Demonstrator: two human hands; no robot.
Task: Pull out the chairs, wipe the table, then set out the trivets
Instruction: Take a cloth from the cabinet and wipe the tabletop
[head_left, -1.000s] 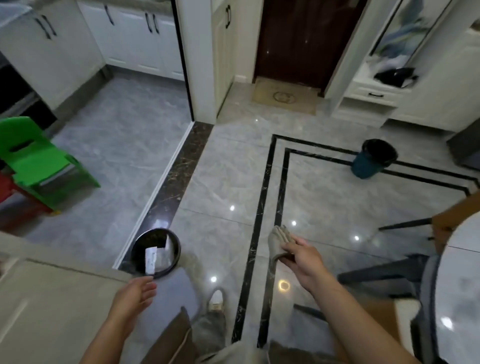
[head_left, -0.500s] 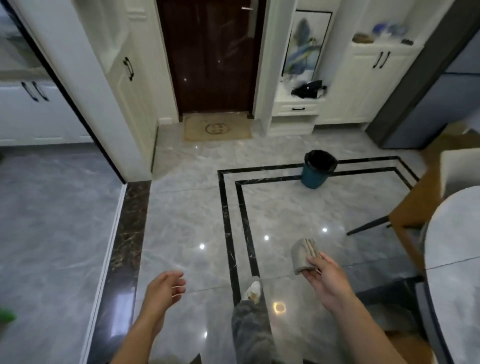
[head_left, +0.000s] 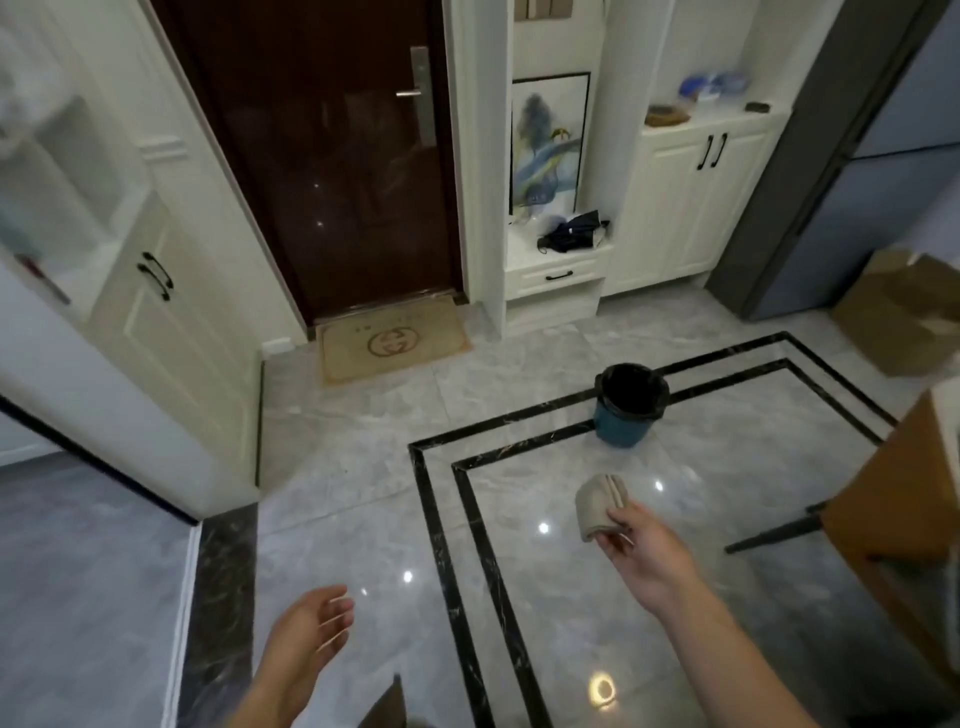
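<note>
My right hand (head_left: 641, 551) pinches a folded grey-beige cloth (head_left: 597, 501) and holds it out over the glossy grey floor. My left hand (head_left: 311, 631) hangs low at the bottom centre with relaxed fingers and holds nothing. A brown chair (head_left: 904, 509) with a thin black leg stands at the right edge, partly cut off by the frame. The table and the trivets are out of view.
A teal bin (head_left: 628, 410) with a black liner stands on the floor ahead. Behind it are a dark brown door (head_left: 322, 171), a doormat (head_left: 389, 345) and white cabinets (head_left: 685, 208). A cardboard box (head_left: 904, 312) lies at the right, beside a grey-blue fridge (head_left: 852, 208).
The view has swung right and lifted, from the kitchen floor and round bin toward the door. My right hand keeps the cloth; my left hand stays relaxed.
</note>
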